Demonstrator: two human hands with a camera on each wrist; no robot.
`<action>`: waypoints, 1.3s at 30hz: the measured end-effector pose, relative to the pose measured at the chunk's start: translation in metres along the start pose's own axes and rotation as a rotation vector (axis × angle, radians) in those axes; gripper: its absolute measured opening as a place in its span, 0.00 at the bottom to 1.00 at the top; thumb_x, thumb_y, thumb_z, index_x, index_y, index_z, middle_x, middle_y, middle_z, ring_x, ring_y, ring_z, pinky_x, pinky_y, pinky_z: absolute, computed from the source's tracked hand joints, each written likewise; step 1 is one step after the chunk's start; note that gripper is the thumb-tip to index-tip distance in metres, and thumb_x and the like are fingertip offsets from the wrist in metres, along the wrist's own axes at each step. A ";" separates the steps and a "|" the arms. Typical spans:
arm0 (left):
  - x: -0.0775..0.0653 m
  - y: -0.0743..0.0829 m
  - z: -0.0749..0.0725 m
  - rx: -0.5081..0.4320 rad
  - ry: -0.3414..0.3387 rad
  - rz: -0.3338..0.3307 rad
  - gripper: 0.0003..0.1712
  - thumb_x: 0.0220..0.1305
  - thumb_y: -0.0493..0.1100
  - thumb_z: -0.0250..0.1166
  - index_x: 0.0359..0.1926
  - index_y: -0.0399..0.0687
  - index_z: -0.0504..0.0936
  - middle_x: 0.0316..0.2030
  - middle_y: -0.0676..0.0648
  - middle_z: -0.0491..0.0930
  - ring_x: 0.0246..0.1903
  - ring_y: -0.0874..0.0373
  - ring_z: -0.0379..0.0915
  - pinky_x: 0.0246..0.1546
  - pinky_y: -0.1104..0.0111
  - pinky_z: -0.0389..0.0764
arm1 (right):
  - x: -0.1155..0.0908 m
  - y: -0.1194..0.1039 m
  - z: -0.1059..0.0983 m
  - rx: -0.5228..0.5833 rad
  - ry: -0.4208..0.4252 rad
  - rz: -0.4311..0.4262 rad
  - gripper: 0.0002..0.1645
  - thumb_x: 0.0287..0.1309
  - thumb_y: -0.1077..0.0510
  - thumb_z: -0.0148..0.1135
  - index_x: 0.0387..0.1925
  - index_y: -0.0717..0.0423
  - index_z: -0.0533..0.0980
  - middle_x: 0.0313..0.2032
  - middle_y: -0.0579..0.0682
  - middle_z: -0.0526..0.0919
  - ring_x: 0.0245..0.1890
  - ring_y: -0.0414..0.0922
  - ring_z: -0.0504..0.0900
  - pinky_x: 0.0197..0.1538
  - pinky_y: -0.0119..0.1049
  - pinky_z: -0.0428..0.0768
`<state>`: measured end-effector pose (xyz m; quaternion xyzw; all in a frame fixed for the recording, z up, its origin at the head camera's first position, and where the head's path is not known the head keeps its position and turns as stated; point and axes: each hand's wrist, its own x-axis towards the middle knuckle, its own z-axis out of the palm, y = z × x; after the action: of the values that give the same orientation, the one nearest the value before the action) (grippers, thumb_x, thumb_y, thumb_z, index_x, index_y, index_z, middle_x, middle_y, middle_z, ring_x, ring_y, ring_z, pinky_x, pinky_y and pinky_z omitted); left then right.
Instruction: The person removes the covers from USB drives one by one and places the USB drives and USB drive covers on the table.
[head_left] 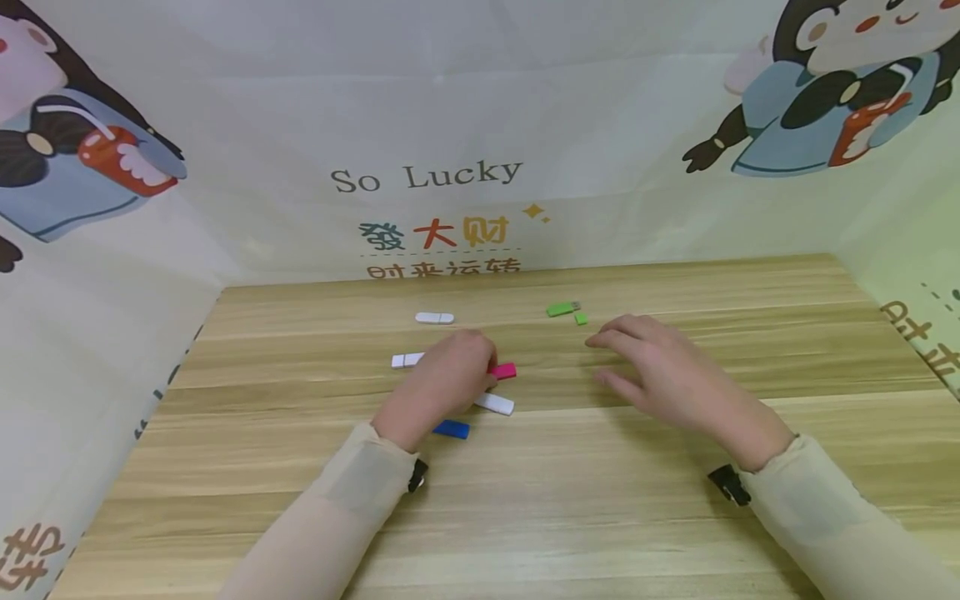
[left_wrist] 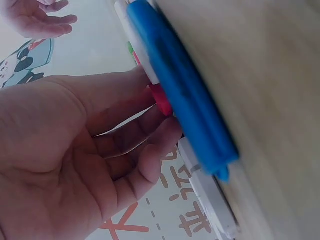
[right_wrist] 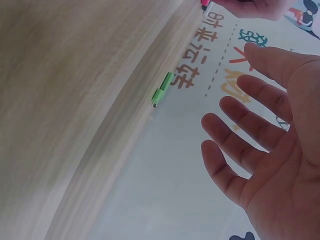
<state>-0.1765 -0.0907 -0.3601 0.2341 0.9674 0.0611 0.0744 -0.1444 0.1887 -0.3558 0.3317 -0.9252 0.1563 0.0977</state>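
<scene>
My left hand (head_left: 446, 379) pinches a pink USB stick (head_left: 505, 371) between thumb and fingertips, low over the wooden table. Part of the stick is hidden by the fingers; its pink body (left_wrist: 160, 99) also shows in the left wrist view. Close by lie a white stick (head_left: 497, 404) and a blue stick (head_left: 452, 429), each partly covered by the hand or wrist. My right hand (head_left: 660, 371) hovers over the table with fingers spread and nothing in them. Beyond its fingertips lies a green USB stick (head_left: 559, 309), metal plug bare, its small green cap (head_left: 581, 319) beside it.
Another white stick (head_left: 407, 360) pokes out left of the left hand, and a rounded white one (head_left: 435, 318) lies farther back. A printed cloth backdrop (head_left: 600, 167) stands along the back and both sides of the table (head_left: 585, 517).
</scene>
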 end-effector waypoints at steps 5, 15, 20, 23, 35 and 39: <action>-0.001 0.001 0.000 -0.018 0.000 -0.003 0.05 0.66 0.43 0.66 0.33 0.48 0.82 0.31 0.53 0.76 0.32 0.58 0.72 0.35 0.67 0.76 | 0.000 0.000 0.000 0.002 0.008 -0.011 0.23 0.62 0.51 0.67 0.56 0.58 0.79 0.54 0.54 0.79 0.55 0.54 0.77 0.59 0.52 0.74; 0.000 0.000 0.000 -0.053 -0.005 0.003 0.04 0.63 0.40 0.69 0.38 0.47 0.81 0.34 0.52 0.77 0.34 0.58 0.72 0.38 0.68 0.76 | 0.000 -0.002 0.000 0.009 -0.010 0.000 0.24 0.62 0.50 0.67 0.56 0.57 0.78 0.55 0.53 0.78 0.57 0.53 0.76 0.60 0.52 0.72; 0.000 -0.001 0.001 -0.057 -0.006 0.004 0.03 0.63 0.39 0.69 0.36 0.46 0.83 0.34 0.51 0.77 0.33 0.57 0.73 0.37 0.68 0.76 | 0.001 -0.004 0.000 0.018 -0.018 0.007 0.24 0.62 0.50 0.67 0.57 0.56 0.79 0.56 0.53 0.78 0.58 0.53 0.75 0.61 0.52 0.72; -0.001 -0.001 0.000 -0.059 -0.011 -0.001 0.02 0.63 0.38 0.69 0.36 0.46 0.84 0.34 0.51 0.77 0.32 0.57 0.73 0.36 0.69 0.75 | 0.003 -0.005 0.001 0.021 -0.022 0.008 0.24 0.63 0.50 0.67 0.57 0.56 0.78 0.56 0.52 0.79 0.58 0.52 0.76 0.61 0.51 0.72; -0.006 0.003 -0.009 -0.075 0.070 -0.004 0.03 0.66 0.40 0.66 0.39 0.48 0.84 0.35 0.52 0.74 0.34 0.58 0.72 0.36 0.69 0.77 | 0.016 -0.012 -0.001 0.006 0.008 -0.030 0.24 0.62 0.50 0.67 0.57 0.56 0.78 0.55 0.52 0.79 0.56 0.52 0.77 0.59 0.51 0.74; -0.009 0.006 -0.011 -0.093 0.119 0.016 0.04 0.66 0.39 0.66 0.40 0.48 0.85 0.34 0.53 0.73 0.33 0.58 0.71 0.35 0.70 0.77 | 0.019 -0.013 -0.001 -0.017 -0.009 -0.013 0.25 0.63 0.49 0.66 0.58 0.55 0.77 0.56 0.53 0.78 0.57 0.53 0.76 0.59 0.53 0.73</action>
<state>-0.1684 -0.0905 -0.3473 0.2341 0.9644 0.1202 0.0268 -0.1503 0.1681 -0.3462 0.3375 -0.9247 0.1463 0.0976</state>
